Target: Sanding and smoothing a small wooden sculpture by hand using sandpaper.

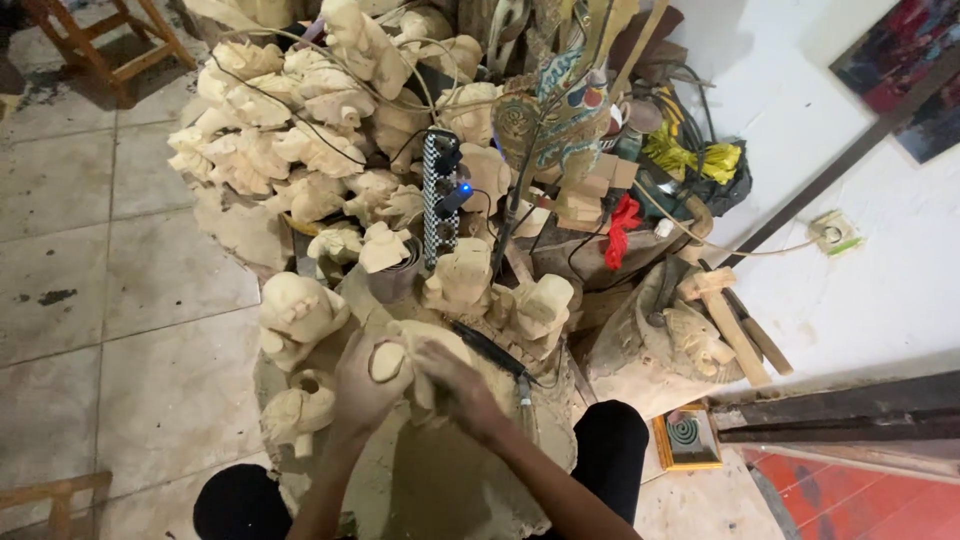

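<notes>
At nine o'clock the grey tiled floor (120, 290) spreads out, with a wooden stool (95, 40) up at eleven. Moving right, a heap of pale unpainted wood carvings (290, 130) fills the top centre, and a larger rounded carving (298, 312) sits just left of the hands, with another one (300, 405) below it at about seven o'clock.

The person's left hand (362, 385) sits near the picture's centre, slightly toward six o'clock. Its fingers curl closed around the left side of a small pale carving (392, 358), gripping it from below and behind. The right hand (452, 385) is just beside it at the carving's four o'clock, fingers bent and pressed onto the same piece; whether it also pinches a tool cannot be made out. The carving rests above a dusty round work block (440, 480) between the person's knees.

A dark-handled tool (490, 350) lies at the hands' two o'clock. A black and white checked power strip (440, 195) stands upright at twelve. Further right, a painted figure (560, 110) rises at one o'clock, red cloth (622, 228) hangs beside it, a wooden mallet (725, 320) leans at three, and a small yellow box (686, 436) lies at four o'clock.
</notes>
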